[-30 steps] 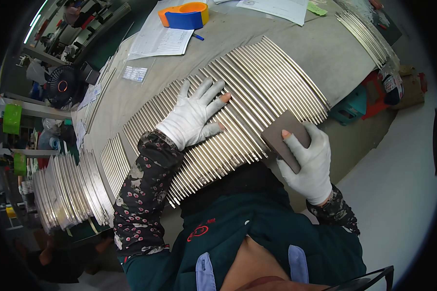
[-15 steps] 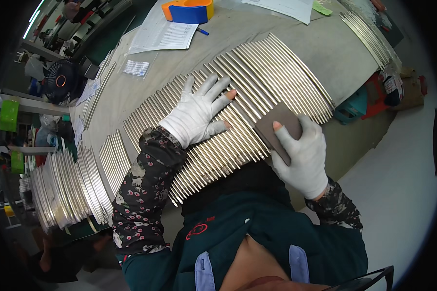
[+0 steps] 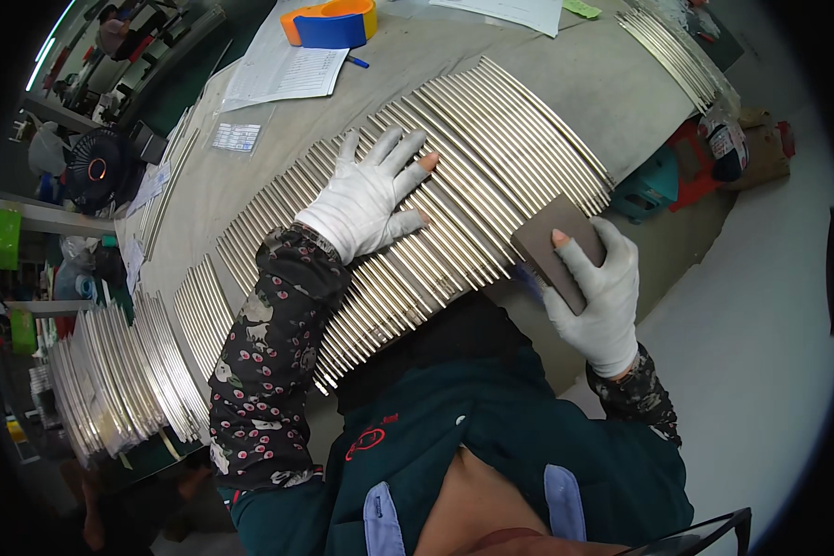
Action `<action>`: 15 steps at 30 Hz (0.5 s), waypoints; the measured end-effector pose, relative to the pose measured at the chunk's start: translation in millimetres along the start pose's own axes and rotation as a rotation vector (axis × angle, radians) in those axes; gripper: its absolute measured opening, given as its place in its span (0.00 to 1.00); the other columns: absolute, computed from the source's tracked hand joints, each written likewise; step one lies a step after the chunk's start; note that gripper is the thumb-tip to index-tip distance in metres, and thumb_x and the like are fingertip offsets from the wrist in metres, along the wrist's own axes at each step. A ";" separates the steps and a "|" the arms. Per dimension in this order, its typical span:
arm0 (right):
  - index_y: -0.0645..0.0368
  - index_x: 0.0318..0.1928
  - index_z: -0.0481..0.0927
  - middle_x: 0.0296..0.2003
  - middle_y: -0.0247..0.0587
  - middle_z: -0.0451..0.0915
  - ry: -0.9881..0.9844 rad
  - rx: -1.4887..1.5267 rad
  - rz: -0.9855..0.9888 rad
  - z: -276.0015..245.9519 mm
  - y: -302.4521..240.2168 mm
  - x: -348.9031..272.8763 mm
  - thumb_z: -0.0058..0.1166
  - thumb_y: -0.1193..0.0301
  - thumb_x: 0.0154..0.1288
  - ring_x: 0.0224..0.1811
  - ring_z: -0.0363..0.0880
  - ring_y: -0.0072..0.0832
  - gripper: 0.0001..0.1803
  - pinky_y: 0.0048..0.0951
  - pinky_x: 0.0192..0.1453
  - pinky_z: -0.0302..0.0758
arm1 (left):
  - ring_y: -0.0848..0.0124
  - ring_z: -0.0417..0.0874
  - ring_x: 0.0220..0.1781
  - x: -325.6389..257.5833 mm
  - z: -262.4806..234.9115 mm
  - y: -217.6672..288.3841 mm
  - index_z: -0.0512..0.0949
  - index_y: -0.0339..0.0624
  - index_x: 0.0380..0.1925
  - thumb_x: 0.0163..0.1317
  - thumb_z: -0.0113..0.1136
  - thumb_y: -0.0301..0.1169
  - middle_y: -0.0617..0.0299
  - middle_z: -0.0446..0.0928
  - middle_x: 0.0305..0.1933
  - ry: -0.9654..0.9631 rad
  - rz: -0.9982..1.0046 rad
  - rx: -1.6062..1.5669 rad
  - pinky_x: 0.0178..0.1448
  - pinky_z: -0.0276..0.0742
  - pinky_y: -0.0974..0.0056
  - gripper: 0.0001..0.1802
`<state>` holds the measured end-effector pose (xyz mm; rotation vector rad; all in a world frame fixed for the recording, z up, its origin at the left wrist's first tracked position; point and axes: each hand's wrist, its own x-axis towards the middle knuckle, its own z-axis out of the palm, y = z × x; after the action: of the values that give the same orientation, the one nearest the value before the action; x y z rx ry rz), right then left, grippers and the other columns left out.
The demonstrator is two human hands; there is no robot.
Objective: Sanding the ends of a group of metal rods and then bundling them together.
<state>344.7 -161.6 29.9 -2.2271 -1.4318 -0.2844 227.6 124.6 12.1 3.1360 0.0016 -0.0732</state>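
Many thin, shiny metal rods (image 3: 505, 139) lie side by side in a wide row on the grey tabletop, their near ends by the table's front edge. My left hand (image 3: 366, 199), in a white glove with bare thumb and fingertips, rests flat across the middle of the row with fingers spread. In my gloved right hand (image 3: 602, 310) is a grey-brown sanding block (image 3: 558, 243), gripped with the thumb on top. The block sits over the near ends of the rods at the right of the row, and its underside is hidden.
A separate group of rods (image 3: 204, 306) lies left of the row, beside bagged rod bundles (image 3: 111, 380). Papers (image 3: 283, 76), a blue pen (image 3: 358, 62) and an orange-and-blue tape dispenser (image 3: 334, 26) are at the back. Another rod bundle (image 3: 667, 57) lies far right, above a teal stool (image 3: 647, 190).
My right hand has moved the sanding block to the right along the near rod ends. My left hand stays flat on the rods. The whole view has shifted slightly.
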 end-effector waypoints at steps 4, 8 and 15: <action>0.47 0.54 0.74 0.53 0.52 0.64 -0.009 0.003 -0.017 0.2 -3.2 -3.1 0.65 0.67 0.41 0.50 0.66 0.46 0.33 0.44 0.54 0.67 | 0.49 0.50 0.74 2.6 1.8 1.0 0.54 0.51 0.69 0.61 0.40 0.62 0.49 0.49 0.73 0.043 -0.007 -0.001 0.70 0.40 0.32 0.41; 0.47 0.54 0.74 0.53 0.52 0.64 -0.019 0.011 -0.005 2.9 -3.4 -3.7 0.65 0.67 0.41 0.50 0.66 0.46 0.34 0.43 0.54 0.66 | 0.51 0.50 0.74 -3.5 0.1 4.1 0.57 0.47 0.67 0.61 0.45 0.59 0.49 0.51 0.72 0.177 -0.005 -0.037 0.71 0.40 0.33 0.40; 0.47 0.54 0.74 0.53 0.52 0.64 0.022 0.014 -0.018 7.6 -1.5 0.0 0.65 0.67 0.41 0.50 0.66 0.46 0.33 0.43 0.54 0.67 | 0.48 0.47 0.75 -10.3 -2.1 3.2 0.52 0.52 0.69 0.61 0.36 0.65 0.48 0.47 0.73 0.042 -0.041 -0.091 0.71 0.36 0.32 0.43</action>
<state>342.8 -157.3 23.7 -2.1948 -1.4387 -0.3032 217.4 121.4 14.7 3.0465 0.0671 -0.0064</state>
